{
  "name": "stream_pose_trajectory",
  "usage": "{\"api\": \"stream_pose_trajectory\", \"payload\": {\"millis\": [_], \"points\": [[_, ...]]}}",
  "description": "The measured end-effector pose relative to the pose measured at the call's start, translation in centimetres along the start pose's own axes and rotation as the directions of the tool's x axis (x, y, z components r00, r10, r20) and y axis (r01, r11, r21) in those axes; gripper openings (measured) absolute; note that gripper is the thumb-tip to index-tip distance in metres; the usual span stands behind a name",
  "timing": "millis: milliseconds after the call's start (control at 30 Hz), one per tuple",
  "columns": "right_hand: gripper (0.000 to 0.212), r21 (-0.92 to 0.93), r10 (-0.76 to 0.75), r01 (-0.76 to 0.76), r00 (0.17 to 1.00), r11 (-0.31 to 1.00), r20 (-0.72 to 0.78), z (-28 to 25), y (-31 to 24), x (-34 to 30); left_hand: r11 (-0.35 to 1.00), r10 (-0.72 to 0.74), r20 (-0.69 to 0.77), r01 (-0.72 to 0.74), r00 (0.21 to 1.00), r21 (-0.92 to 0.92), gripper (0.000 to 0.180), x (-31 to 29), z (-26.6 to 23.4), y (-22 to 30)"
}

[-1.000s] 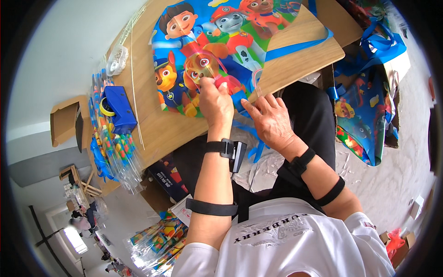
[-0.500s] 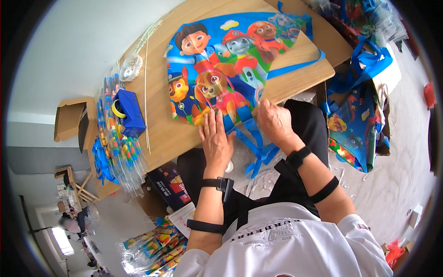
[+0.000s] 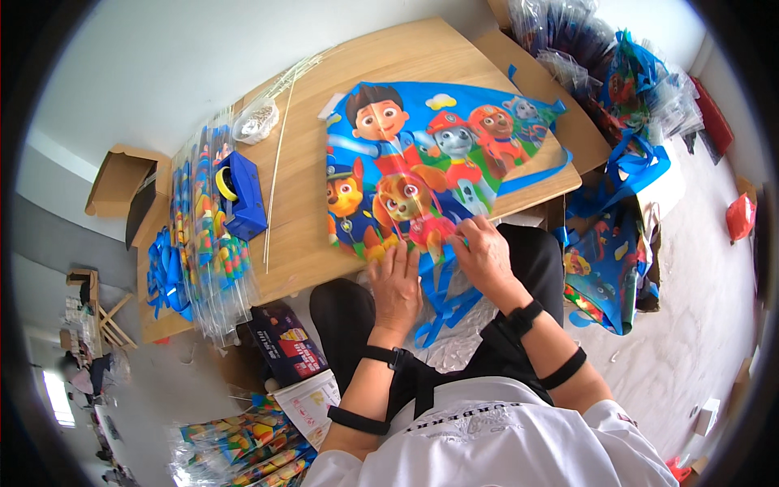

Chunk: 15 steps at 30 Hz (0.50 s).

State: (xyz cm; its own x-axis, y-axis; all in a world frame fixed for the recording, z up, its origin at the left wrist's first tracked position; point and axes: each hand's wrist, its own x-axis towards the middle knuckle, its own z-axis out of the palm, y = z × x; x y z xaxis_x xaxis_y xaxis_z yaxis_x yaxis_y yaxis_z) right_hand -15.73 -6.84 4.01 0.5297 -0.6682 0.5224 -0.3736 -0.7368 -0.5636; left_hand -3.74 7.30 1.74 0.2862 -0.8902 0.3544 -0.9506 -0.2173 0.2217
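Bare left hand (image 3: 396, 290) back-up, fingers (image 3: 400, 260) extended, bare right hand (image 3: 488, 261) near it, fingers bent, bare forearms (image 3: 550, 342) converging

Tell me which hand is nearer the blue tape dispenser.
Left. The left hand is at the lower edge of the printed sheet, right of the blue tape dispenser; the right hand is farther right along it.

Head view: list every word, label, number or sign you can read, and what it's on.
White shirt: dark chest lettering, legible but not copied here.
Dark box: pale printing, not copied here.
White printed piece: writing too small to read.
Cartoon-printed sheet: no readable words; any badge marks are too small.
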Motion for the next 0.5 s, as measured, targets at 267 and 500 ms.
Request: {"api": "stream_pose_trajectory", "payload": {"millis": [267,500], "points": [[0.044,-0.097,0.195,-0.172,0.929,0.980,0.316,4.4,-2.2,3.8,0.953,-0.029,-0.200,-0.033,0.979,-0.302,0.008,-1.2,-0.9,-1.6],[0.024,-0.288,0.138,-0.090,0.978,0.953,0.153,8.4,-1.6,3.9,0.886,-0.201,-0.179,0.100,0.963,-0.453,0.013,-0.7,-0.6,-2.0]]}}
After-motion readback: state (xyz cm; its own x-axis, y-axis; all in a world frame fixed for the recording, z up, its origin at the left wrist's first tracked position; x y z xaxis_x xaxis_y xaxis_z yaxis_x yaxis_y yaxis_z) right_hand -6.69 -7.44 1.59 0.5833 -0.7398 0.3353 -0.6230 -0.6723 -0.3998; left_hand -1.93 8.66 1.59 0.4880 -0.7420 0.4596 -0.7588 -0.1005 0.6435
